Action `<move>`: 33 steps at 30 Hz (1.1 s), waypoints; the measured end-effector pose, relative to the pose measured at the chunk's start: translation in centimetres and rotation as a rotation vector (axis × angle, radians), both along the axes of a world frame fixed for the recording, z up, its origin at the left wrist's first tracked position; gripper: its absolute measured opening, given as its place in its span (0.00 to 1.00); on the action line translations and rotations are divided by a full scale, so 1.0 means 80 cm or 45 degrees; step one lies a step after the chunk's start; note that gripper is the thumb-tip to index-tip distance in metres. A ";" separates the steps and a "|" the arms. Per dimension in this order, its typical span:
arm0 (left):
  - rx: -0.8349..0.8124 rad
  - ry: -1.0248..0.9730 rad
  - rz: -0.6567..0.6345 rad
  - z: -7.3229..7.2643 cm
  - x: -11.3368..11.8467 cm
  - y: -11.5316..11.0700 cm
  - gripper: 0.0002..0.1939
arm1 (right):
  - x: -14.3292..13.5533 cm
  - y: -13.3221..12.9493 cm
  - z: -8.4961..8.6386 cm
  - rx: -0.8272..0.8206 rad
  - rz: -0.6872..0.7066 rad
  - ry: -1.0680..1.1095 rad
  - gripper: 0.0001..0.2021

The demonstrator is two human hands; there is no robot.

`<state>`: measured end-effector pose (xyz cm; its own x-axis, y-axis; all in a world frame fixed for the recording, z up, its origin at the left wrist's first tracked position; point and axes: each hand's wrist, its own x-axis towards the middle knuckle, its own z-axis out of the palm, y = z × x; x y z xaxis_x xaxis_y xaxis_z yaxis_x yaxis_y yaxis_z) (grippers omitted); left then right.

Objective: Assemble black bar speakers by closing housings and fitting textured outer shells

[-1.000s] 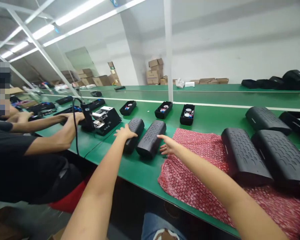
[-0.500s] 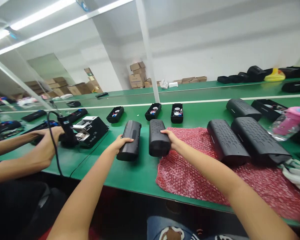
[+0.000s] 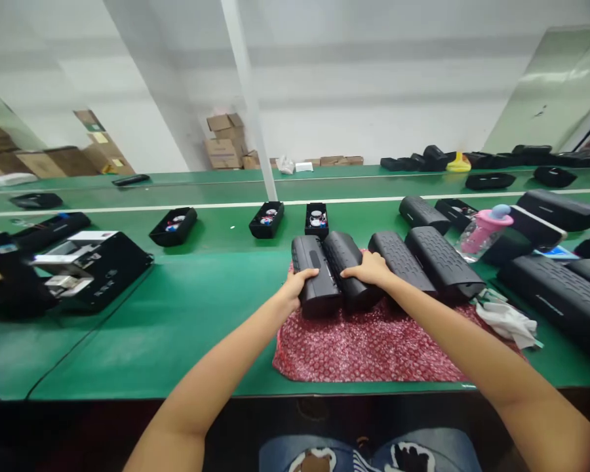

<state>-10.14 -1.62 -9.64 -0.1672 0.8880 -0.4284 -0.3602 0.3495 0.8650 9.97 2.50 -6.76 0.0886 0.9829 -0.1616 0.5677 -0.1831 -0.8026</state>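
the left hand [image 3: 295, 288] grips a smooth black case [image 3: 323, 283] from its left side, thumb on top; the right hand [image 3: 371, 267], palm down, clasps a textured black case [image 3: 344, 252] just beside it. both forearms [image 3: 236, 351] stretch forward, the cases at the left end of red bubble wrap [image 3: 364, 351] on a green bench [image 3: 201, 295].

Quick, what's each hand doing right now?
Left hand: closed on a black case, thumb on top.
Right hand: closed on another black case, just beside it.

Bright, diffuse light; slight overall blur.
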 end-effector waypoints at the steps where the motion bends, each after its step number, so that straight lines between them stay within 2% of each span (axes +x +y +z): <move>1: 0.001 0.002 -0.004 -0.002 0.004 -0.001 0.37 | -0.003 -0.002 0.000 0.010 -0.001 -0.012 0.48; 3: 0.003 0.014 -0.021 -0.002 0.005 -0.004 0.37 | -0.006 -0.004 0.001 0.002 0.012 0.016 0.42; 7: -0.049 0.080 -0.085 0.009 -0.013 -0.008 0.31 | 0.005 0.001 0.001 -0.145 0.074 0.247 0.19; 8: -0.074 0.106 -0.102 0.012 -0.017 -0.008 0.29 | 0.007 0.004 0.000 -0.191 0.083 0.316 0.17; 12: -0.144 0.179 -0.140 0.018 -0.026 0.000 0.17 | 0.007 0.013 -0.009 -0.314 0.059 0.532 0.20; 18: -0.136 0.207 -0.015 0.013 -0.016 0.012 0.20 | -0.003 0.031 -0.020 -0.564 0.140 0.657 0.08; 24: -0.128 0.220 0.067 0.009 -0.014 0.011 0.22 | 0.002 0.051 -0.021 -0.681 0.223 0.590 0.10; 33: -0.173 0.258 0.116 0.012 -0.009 0.009 0.22 | 0.004 0.052 -0.029 -0.594 0.221 0.538 0.21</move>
<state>-10.84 -0.88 -8.71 -0.3386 0.8020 -0.4921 -0.2193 0.4413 0.8702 10.26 6.70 -9.09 -0.2296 0.7953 -0.5611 0.2731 -0.5007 -0.8214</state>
